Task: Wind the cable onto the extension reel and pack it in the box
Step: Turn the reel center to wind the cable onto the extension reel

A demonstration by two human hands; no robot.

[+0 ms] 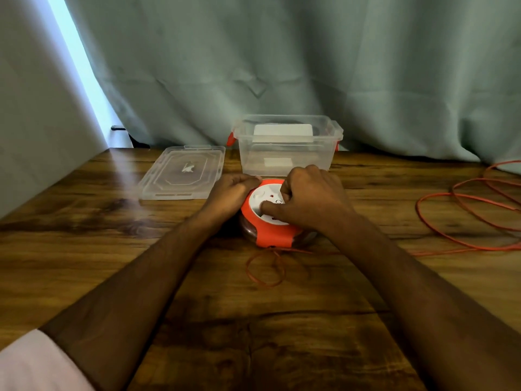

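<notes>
The orange and white extension reel lies flat on the wooden table, just in front of the clear plastic box. My left hand grips the reel's left rim. My right hand rests on its white top face, fingers curled around the centre and thumb pressing down. A thin orange cable leaves the reel's near side, makes a small loop in front of it and runs right into several loose loops on the table.
The box's clear lid lies flat to the left of the box. The box has orange clips and stands open at the table's back edge. A grey-green curtain hangs behind the table.
</notes>
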